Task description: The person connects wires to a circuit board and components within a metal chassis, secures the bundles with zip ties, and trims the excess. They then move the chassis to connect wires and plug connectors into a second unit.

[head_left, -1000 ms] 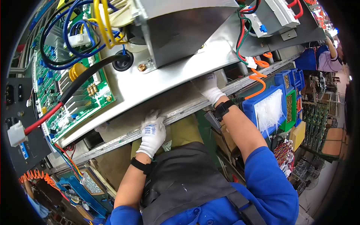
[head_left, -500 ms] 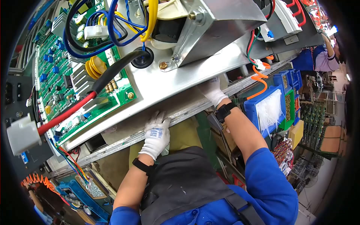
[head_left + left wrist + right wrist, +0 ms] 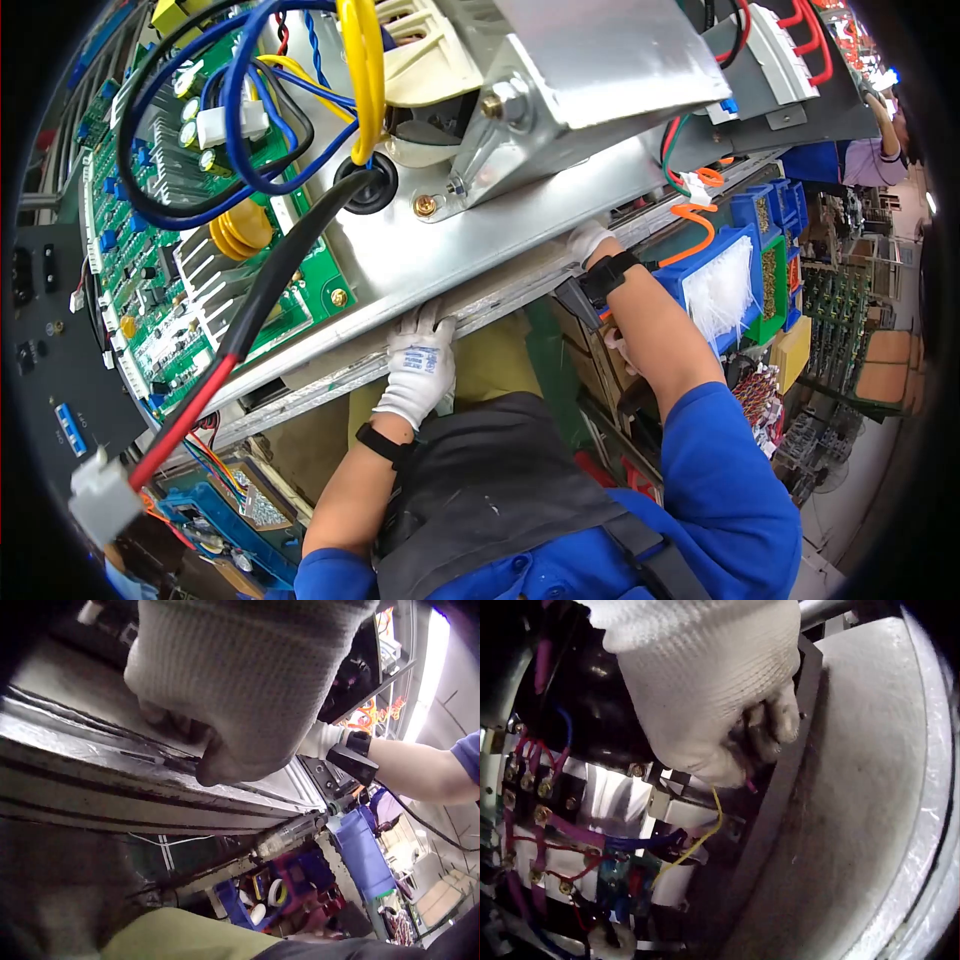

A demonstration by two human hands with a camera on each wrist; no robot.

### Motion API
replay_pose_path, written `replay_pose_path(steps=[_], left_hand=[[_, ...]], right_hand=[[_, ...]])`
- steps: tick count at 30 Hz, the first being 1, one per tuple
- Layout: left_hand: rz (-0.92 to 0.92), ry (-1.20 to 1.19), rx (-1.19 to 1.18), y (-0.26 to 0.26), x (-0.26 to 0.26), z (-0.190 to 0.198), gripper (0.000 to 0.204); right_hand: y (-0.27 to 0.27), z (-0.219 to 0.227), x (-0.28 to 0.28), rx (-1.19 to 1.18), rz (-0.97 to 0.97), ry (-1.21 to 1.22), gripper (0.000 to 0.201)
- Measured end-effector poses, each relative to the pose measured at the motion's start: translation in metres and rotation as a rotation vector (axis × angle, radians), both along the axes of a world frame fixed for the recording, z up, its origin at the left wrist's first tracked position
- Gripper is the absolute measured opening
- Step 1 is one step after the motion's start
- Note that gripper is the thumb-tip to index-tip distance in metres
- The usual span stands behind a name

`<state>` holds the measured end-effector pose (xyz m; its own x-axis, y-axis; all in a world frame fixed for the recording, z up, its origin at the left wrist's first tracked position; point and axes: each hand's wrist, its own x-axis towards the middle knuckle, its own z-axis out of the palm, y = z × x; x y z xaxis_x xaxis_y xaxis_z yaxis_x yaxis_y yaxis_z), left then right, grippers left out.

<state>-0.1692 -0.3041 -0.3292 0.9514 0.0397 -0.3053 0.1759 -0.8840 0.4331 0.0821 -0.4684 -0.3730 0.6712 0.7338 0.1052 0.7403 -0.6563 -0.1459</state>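
Observation:
My gloved left hand (image 3: 418,368) reaches up to the near edge of the metal chassis (image 3: 430,255), fingers extended, their tips partly beneath it. In the left wrist view the left hand (image 3: 232,682) hangs over the rail (image 3: 90,750), thumb pointing down. Much of my gloved right hand (image 3: 590,240) is hidden under the chassis. From the right wrist, the right hand (image 3: 712,697) has curled fingers beside the grey chassis edge (image 3: 780,795). A small magenta tip (image 3: 751,784) shows at the thumb, and a yellow wire (image 3: 718,817) runs down from the hand.
A green circuit board (image 3: 180,270) and looped blue wires (image 3: 235,110) sit on the chassis, with a white connector (image 3: 103,497) hanging left. To the right are an orange coiled cord (image 3: 690,240) and a blue bin (image 3: 745,290). Another person (image 3: 875,160) stands beyond.
The right hand has gone slightly farther under the chassis, its wristband now closer to the edge. The left hand stays near the same place. Hanging wires and the white connector have shifted in view.

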Motion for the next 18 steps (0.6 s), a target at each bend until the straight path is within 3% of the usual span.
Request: replay_pose_path(steps=[6,8,18], left_hand=[[0.001,0.132,-0.039,0.001,0.004,0.007,0.041],[0.005,0.121,-0.058,0.001,0.003,0.008,0.041],[-0.036,0.179,-0.035,0.006,0.007,0.013,0.042]], right_hand=[[-0.003,0.008,-0.013,0.12,0.052,-0.145,0.032],[-0.003,0.001,-0.009,0.132,0.049,0.054,0.033],[-0.02,0.03,-0.008,0.072,0.104,0.105,0.033]])
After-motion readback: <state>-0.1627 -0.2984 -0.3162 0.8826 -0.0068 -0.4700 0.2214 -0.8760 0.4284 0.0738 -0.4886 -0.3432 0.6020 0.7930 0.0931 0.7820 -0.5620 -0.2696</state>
